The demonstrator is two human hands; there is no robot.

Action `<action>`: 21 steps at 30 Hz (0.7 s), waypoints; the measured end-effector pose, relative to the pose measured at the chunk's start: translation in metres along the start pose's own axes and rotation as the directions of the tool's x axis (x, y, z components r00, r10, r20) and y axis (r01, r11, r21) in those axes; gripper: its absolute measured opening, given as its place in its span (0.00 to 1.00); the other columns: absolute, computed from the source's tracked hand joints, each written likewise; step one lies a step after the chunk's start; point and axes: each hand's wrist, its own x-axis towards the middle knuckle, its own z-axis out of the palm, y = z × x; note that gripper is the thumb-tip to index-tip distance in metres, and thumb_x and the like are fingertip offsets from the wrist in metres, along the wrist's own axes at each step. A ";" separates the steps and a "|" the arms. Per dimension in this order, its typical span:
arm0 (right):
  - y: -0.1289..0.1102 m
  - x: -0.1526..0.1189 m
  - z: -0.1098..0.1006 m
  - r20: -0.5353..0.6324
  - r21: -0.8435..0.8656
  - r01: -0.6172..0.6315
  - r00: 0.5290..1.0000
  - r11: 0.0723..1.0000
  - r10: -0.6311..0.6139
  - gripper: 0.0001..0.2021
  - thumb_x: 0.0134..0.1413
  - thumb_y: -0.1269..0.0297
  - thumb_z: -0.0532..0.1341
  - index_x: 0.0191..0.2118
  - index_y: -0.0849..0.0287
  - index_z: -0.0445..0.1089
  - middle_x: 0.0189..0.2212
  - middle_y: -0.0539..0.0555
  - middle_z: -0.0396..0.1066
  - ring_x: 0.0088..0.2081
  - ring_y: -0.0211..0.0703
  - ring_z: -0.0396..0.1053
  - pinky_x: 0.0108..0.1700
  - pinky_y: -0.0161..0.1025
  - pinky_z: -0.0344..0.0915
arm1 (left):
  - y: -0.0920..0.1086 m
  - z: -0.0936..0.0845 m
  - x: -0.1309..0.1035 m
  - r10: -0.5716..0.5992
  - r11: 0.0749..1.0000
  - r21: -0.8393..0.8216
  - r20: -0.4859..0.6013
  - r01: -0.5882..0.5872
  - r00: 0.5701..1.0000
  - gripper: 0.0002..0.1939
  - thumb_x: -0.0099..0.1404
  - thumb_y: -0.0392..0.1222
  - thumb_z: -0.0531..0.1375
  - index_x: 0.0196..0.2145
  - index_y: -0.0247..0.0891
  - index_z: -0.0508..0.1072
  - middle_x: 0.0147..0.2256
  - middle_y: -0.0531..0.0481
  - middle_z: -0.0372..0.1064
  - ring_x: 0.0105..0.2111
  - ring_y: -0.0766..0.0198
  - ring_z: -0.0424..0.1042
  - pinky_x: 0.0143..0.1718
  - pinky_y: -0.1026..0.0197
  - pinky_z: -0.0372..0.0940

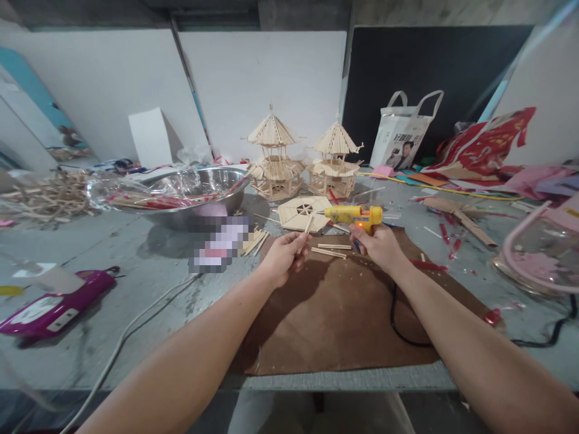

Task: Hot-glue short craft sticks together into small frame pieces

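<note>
My left hand (286, 258) pinches a short wooden stick (308, 225) that points up and away from me. In my right hand (379, 246) is a yellow hot glue gun (353, 214), its small orange light lit and its nozzle aimed left, close to the stick's upper end. Just beyond the hands lies a flat hexagonal wooden panel (289, 216) with a spoked opening. Between the hands a few loose sticks (333, 246) rest on a brown mat (335, 325). More sticks (257, 241) lie in a small pile left of my left hand.
Two stick-built pagoda models (274, 163) stand at the back. A metal bowl (190, 208) holding plastic-wrapped material is at left, near a blurred-out phone-like object (221, 244) and a purple power strip (63, 304). Red scraps (452, 241) and a white bag (400, 135) are at right.
</note>
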 end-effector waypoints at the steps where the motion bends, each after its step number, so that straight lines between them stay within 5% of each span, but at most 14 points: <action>1: -0.001 0.001 -0.001 -0.004 0.039 -0.034 0.999 0.999 0.034 0.17 0.41 0.49 0.53 0.23 0.61 0.62 0.14 0.49 0.63 0.12 0.30 0.55 0.15 0.31 0.52 | 0.000 0.000 0.000 0.008 1.000 0.004 -0.009 -0.008 1.000 0.13 0.50 0.48 0.56 0.30 0.35 0.63 0.17 0.58 0.55 0.09 0.77 0.51 0.09 0.71 0.45; 5: -0.004 0.002 -0.008 0.188 0.205 -0.281 0.951 0.938 0.244 0.18 0.42 0.49 0.53 0.23 0.62 0.62 0.16 0.50 0.65 0.13 0.30 0.59 0.14 0.29 0.54 | 0.004 -0.004 0.002 0.047 0.999 -0.004 -0.102 -0.048 0.994 0.13 0.50 0.47 0.56 0.29 0.34 0.63 0.16 0.58 0.55 0.09 0.77 0.51 0.09 0.71 0.45; 7: -0.004 0.000 -0.012 0.390 0.189 -0.432 0.857 0.882 0.336 0.18 0.42 0.49 0.53 0.22 0.62 0.61 0.14 0.50 0.64 0.13 0.32 0.61 0.15 0.29 0.57 | 0.007 -0.008 0.004 0.061 0.998 -0.019 -0.143 -0.065 0.988 0.13 0.49 0.47 0.56 0.29 0.34 0.64 0.16 0.58 0.55 0.09 0.78 0.50 0.09 0.71 0.45; 10: -0.005 -0.005 -0.015 0.657 0.057 -0.538 0.654 0.841 0.374 0.17 0.41 0.50 0.55 0.23 0.62 0.62 0.13 0.49 0.64 0.12 0.31 0.60 0.13 0.28 0.56 | 0.009 -0.012 0.006 0.079 0.996 -0.036 -0.175 -0.086 0.981 0.13 0.49 0.46 0.57 0.29 0.34 0.64 0.16 0.58 0.55 0.09 0.78 0.50 0.10 0.71 0.44; 12: -0.006 -0.009 -0.014 0.753 -0.019 -0.538 0.547 0.843 0.366 0.16 0.40 0.51 0.56 0.23 0.62 0.62 0.13 0.48 0.63 0.11 0.29 0.59 0.12 0.26 0.54 | 0.009 -0.014 0.007 0.088 0.995 -0.033 -0.175 -0.095 0.981 0.12 0.49 0.46 0.57 0.29 0.34 0.64 0.16 0.58 0.56 0.09 0.78 0.51 0.10 0.71 0.44; 16: -0.009 -0.016 -0.005 0.843 -0.079 -0.553 0.407 0.829 0.352 0.15 0.38 0.52 0.58 0.26 0.61 0.63 0.13 0.46 0.64 0.10 0.28 0.57 0.12 0.26 0.53 | 0.008 -0.014 0.007 0.081 0.996 -0.012 -0.163 -0.084 0.983 0.12 0.49 0.46 0.57 0.29 0.34 0.64 0.16 0.58 0.56 0.09 0.78 0.51 0.10 0.71 0.45; 19: -0.011 -0.019 0.001 0.842 -0.139 -0.520 0.387 0.843 0.377 0.17 0.38 0.49 0.56 0.27 0.60 0.64 0.13 0.47 0.64 0.10 0.28 0.56 0.12 0.26 0.52 | 0.008 -0.011 0.005 0.070 0.998 0.013 -0.154 -0.069 0.986 0.12 0.49 0.46 0.56 0.28 0.34 0.65 0.16 0.57 0.56 0.09 0.77 0.51 0.10 0.71 0.45; 21: -0.013 -0.019 0.002 0.789 -0.220 -0.416 0.456 0.882 0.411 0.19 0.39 0.46 0.53 0.22 0.60 0.64 0.11 0.48 0.63 0.10 0.29 0.55 0.12 0.28 0.50 | 0.009 -0.010 0.003 0.058 0.998 0.032 -0.138 -0.054 0.989 0.12 0.49 0.46 0.56 0.28 0.34 0.65 0.16 0.57 0.57 0.09 0.77 0.51 0.10 0.71 0.45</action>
